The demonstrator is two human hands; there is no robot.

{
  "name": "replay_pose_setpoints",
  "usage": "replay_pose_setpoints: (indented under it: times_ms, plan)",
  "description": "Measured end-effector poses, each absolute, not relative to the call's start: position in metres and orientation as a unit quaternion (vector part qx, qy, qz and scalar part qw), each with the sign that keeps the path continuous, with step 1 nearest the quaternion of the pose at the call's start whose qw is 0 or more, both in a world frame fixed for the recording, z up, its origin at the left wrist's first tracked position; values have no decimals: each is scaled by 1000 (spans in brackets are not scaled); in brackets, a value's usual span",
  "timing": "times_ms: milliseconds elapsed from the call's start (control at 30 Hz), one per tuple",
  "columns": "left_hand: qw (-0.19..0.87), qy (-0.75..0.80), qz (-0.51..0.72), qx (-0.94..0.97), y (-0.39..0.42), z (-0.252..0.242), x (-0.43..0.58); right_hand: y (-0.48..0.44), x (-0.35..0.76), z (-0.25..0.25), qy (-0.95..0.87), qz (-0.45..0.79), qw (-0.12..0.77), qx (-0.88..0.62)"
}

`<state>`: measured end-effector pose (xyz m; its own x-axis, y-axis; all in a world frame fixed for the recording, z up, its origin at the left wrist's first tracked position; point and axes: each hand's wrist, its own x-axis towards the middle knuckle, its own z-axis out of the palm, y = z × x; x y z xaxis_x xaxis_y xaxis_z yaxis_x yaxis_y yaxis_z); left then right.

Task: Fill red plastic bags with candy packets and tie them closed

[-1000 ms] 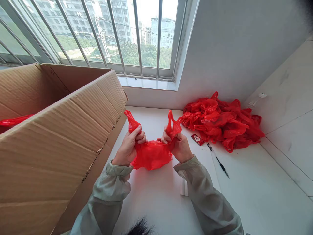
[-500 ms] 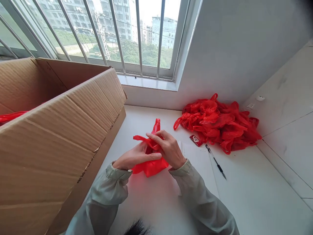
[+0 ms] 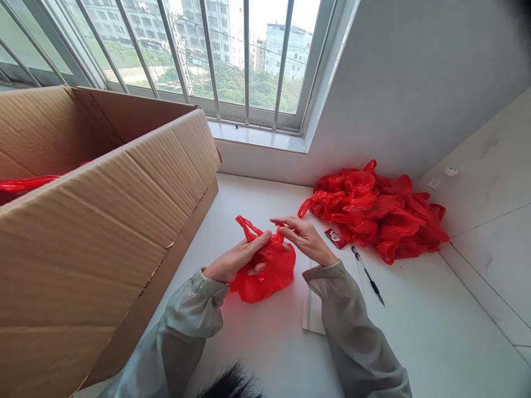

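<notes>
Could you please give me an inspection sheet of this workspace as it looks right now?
Surface: white tabletop, smooth, no spills seen.
Things in hand: red bag, crumpled, resting on the tabletop between both hands.
Clutter: pile of red bags at the back right; red sachet and pen in front of it; paper sheet partly under the right sleeve.
Hands: left hand grips the bag's left side; right hand has fingertips at the bag's top, grip unclear.
Cables: nothing seen.
Surroundings: open cardboard box on the left, something red inside; barred window behind; pale walls.
</notes>
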<state>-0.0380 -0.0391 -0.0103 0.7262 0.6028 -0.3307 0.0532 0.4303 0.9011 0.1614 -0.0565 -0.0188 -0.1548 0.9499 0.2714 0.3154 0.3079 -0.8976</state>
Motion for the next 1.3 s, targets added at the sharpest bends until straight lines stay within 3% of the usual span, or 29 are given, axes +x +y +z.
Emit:
replay_pose_setpoints:
  times_ms: [67, 200, 333, 500, 667, 833, 967, 1100, 1300]
  plan:
    - [808, 314, 155, 475, -37, -12, -39, -56, 160, -20, -619, 417, 475, -465]
    - [861, 285, 174, 384, -33, -16, -38, -75, 141, -7, -483, 430, 608, -461]
    - [891, 213, 222, 335, -35, -13, -38, -102, 122, 3, -502, 508, 553, -429]
    - [869, 191, 235, 392, -39, -8, -42, -116, 133, 2, -637, 396, 458, -477]
    - [837, 207, 208, 462, -42, -2, -40, -102, 147, -1, -590, 335, 541, -497]
    - [715, 255, 228, 609, -47, 3, -38, -84, 138, -21, -637, 471, 458, -404]
    - [510, 331, 347, 714, -51, -3, -36, -84, 129, -35, -581, 494, 486, -427]
    - [368, 356, 426, 746, -53, -15, -33, -86, 125, -38, -520, 554, 503, -412]
    - [432, 266, 368, 779, -50, -14, -37, -83, 130, -43, -567, 539, 478, -400]
